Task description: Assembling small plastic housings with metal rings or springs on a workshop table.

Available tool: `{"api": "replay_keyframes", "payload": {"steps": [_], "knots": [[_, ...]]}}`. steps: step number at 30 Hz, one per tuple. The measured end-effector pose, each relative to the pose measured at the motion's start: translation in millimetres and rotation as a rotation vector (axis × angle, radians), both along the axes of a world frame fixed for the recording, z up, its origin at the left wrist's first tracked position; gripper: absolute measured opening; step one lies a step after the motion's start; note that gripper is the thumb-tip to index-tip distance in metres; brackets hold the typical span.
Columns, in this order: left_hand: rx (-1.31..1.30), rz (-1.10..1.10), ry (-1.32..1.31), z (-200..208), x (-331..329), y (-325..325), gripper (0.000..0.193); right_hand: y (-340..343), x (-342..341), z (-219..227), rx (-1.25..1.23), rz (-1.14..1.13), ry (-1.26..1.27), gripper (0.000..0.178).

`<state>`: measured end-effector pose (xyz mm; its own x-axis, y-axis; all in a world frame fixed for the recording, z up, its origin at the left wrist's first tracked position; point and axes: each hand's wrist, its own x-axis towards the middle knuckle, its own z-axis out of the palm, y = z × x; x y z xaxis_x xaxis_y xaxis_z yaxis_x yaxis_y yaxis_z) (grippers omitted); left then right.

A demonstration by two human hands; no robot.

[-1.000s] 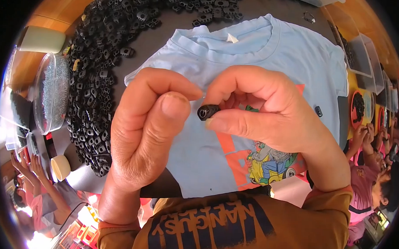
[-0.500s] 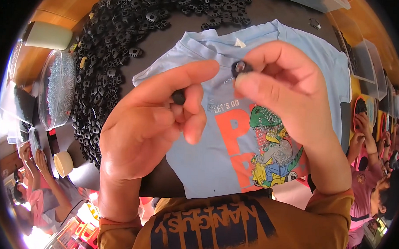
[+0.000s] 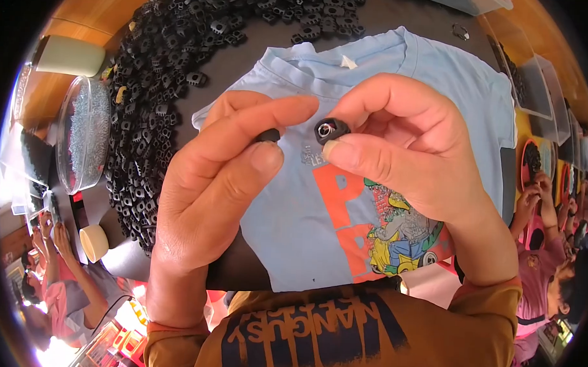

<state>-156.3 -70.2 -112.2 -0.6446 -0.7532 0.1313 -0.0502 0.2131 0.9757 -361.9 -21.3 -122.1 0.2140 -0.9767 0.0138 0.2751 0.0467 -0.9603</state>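
Note:
My right hand [image 3: 424,156] pinches a small black plastic piece [image 3: 329,128] between thumb and forefinger. A shiny metal ring or coil shows in its round opening. Facing it, my left hand [image 3: 210,180] holds another small black piece [image 3: 268,136] between thumb and fingers, mostly hidden, with the forefinger stretched out above. The two pieces are apart. Beneath both hands a light blue printed T-shirt [image 3: 286,235] lies spread over the dark table and my lap.
A large heap of black plastic pieces [image 3: 148,107] curves round the table's far and left side. Left of it stands a clear round tub [image 3: 64,133] of tiny silvery bits, near a cream cup [image 3: 94,242]. Clear bins [image 3: 548,95] are at right; other people's hands work on both sides.
My left thumb has come up against the black piece and the curled fingers have shifted. My right hand has moved slightly left and down, turning its piece so the metal shows.

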Motion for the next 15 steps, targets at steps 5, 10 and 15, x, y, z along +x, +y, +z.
{"api": "replay_keyframes", "payload": {"steps": [5, 10, 15], "knots": [[0.005, 0.05, -0.01, -0.4, 1.9, 0.6, 0.043, 2.0, 1.2, -2.6, -0.02, 0.018, -0.003, 0.018], [0.159, 0.1, 0.097, -1.6, 2.9, 2.2, 0.042, 2.5, 2.2, -0.3, 0.007, 0.021, 0.007, 0.018], [0.488, 0.117, 0.234, 0.7, 4.3, 4.4, 0.03, 3.2, 4.1, -0.1, 0.028, 0.037, 0.052, 0.017]]}}
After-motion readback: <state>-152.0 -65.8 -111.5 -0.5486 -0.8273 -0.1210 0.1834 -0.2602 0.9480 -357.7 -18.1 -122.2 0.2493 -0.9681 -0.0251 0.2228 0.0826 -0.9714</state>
